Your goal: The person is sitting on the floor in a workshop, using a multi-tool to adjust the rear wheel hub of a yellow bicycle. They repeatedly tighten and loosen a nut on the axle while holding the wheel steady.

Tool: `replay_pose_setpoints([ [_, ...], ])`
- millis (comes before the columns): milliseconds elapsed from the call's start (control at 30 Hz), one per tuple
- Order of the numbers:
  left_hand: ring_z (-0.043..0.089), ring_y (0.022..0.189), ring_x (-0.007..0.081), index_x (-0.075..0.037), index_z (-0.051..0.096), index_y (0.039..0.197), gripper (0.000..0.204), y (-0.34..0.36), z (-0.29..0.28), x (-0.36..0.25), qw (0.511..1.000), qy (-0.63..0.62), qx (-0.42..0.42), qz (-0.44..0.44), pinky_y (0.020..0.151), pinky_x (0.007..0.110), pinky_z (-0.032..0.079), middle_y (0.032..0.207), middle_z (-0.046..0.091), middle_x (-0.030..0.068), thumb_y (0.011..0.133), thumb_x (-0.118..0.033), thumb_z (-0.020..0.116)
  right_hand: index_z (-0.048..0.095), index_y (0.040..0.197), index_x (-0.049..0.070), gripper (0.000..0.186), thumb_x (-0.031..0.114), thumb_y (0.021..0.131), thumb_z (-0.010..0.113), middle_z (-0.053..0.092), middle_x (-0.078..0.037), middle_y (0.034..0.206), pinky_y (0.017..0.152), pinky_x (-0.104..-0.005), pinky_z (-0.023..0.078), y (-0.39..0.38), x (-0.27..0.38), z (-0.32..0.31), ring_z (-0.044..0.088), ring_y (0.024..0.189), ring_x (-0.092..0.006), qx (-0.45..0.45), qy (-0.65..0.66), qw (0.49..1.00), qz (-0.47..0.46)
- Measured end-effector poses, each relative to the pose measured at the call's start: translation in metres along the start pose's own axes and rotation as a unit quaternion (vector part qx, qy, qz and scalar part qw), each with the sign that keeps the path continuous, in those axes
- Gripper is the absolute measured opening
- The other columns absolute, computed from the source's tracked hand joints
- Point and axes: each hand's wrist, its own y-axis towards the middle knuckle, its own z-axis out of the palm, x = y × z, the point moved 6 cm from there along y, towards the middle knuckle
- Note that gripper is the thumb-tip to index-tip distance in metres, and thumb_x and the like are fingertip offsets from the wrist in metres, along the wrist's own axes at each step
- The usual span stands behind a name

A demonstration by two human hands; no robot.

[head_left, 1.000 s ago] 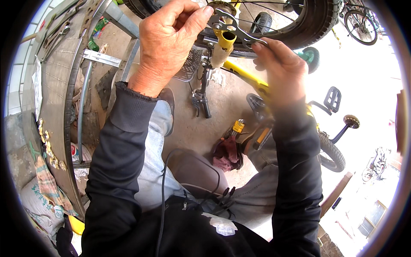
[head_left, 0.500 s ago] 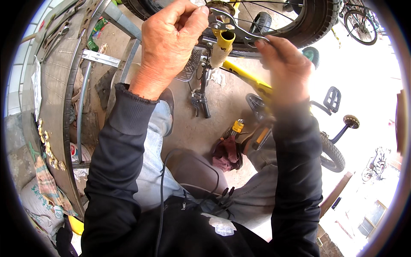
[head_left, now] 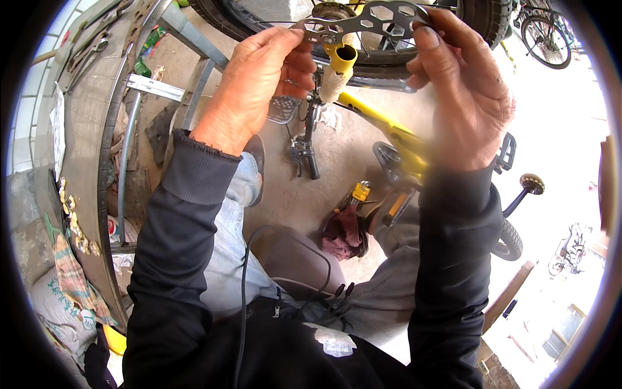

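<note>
Taking the open end of the yellow metal bicycle tube (head_left: 341, 59) near the top middle as the landmark, the far left holds a curved grey workbench edge (head_left: 84, 129) with small brass-coloured bits lying along its lower stretch. Nearer the tube on that side, a grey steel frame leg (head_left: 194, 39) slants down.

Just left of the tube is the left hand (head_left: 259, 81), its fingers curled and pinching the left end of a flat grey metal multi-hole bicycle wrench (head_left: 359, 19). The wrench lies crosswise directly above the tube's mouth, close over it; whether it touches the tube cannot be told. Behind wrench and tube runs a black rubber bicycle tyre (head_left: 272, 29) with spokes.

Below the tube, a black handlebar grip with brake lever (head_left: 306, 152) hangs over the concrete floor, and the yellow frame slopes down to the right from the tube. Lower still, below and slightly right of the tube, a dark red rag (head_left: 343, 230) lies on the floor beside a small yellow-and-black tool.

Right of the tube, the right hand (head_left: 463, 91) grips the wrench's right end, thumb and fingers closed on it. Further down to the right stands a black bicycle pedal (head_left: 505, 152), then a small black wheel (head_left: 508, 240).
</note>
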Motion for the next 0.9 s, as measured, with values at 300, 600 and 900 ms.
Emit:
replay_pose_setpoints([
  [300,0.061,0.063,0.0121,-0.005,0.059,0.093,0.027,0.003,0.007,0.02,0.98,-0.125,0.095,-0.125,0.055,0.026,0.051,0.076,0.062,0.0027,0.095,-0.03,0.049,0.066,0.099,-0.002,0.021,0.003,0.079,0.073,0.066,-0.003,0.079,0.065,-0.0194,0.048,0.003,0.01,0.038,0.059,0.07,-0.0065,0.067,0.012,0.996,-0.056],
  [600,0.063,0.066,0.014,-0.004,0.059,0.091,0.025,0.008,0.018,0.035,0.954,-0.224,0.122,-0.158,0.059,0.027,0.053,0.079,0.062,0.0032,0.095,-0.026,0.047,0.066,0.099,-0.002,0.022,0.002,0.079,0.073,0.066,-0.003,0.08,0.065,-0.0194,0.048,0.001,0.003,0.061,0.059,0.07,-0.0065,0.093,0.006,0.992,-0.085],
  [900,0.061,0.061,0.0151,-0.003,0.06,0.089,0.023,-0.01,0.022,0.025,0.953,-0.247,0.113,-0.138,0.057,0.027,0.051,0.074,0.062,0.0041,0.093,-0.023,0.05,0.066,0.1,-0.002,0.022,0.002,0.079,0.072,0.066,-0.003,0.08,0.065,-0.0195,0.048,0.0,0.004,0.043,0.059,0.07,-0.0064,0.031,0.023,0.996,-0.075],
])
